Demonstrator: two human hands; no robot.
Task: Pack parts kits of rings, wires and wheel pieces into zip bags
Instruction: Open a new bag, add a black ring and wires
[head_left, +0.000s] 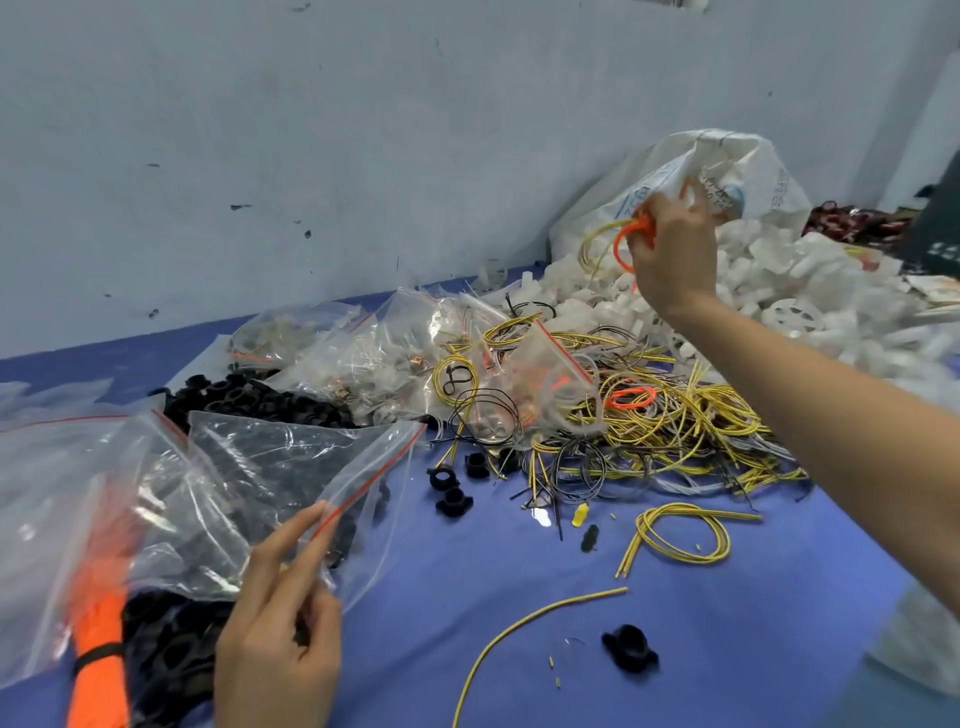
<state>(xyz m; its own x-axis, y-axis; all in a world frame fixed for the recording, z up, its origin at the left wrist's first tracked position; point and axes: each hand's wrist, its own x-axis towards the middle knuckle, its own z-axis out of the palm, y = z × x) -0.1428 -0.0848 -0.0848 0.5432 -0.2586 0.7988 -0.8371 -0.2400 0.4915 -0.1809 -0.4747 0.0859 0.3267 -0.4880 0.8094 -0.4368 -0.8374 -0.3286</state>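
Two hands are well apart in the head view. The left hand (280, 623), at the lower middle of the frame, pinches the red-striped top edge of an empty zip bag (291, 467) between thumb and fingers, so that the bag stands up off the table in front of a heap of black rings (249, 400) at centre left. The right hand (670, 249), raised in the upper right, has its fingers curled round an orange ring (623, 244) and a loop of yellow wire (597, 244). It holds them above a pile of white plastic pieces (779, 280) that spills from a crumpled white sack (727, 156). A white wheel piece (795, 314) lies in that pile at the right. A tangled wire heap (675, 426) of yellow and black strands fills the middle of the frame, and several filled bags (389, 353) lie on and beside its left side. At the lower left a large clear bag (52, 519) holds an orange bundle (98, 649) tied with a black band. On the blue table cover (727, 623) at the lower right lie a yellow coil (680, 535), a single yellow strand (519, 629) and a loose black piece (630, 647), all apart from one another. A pale wall (311, 130) fills the upper frame.
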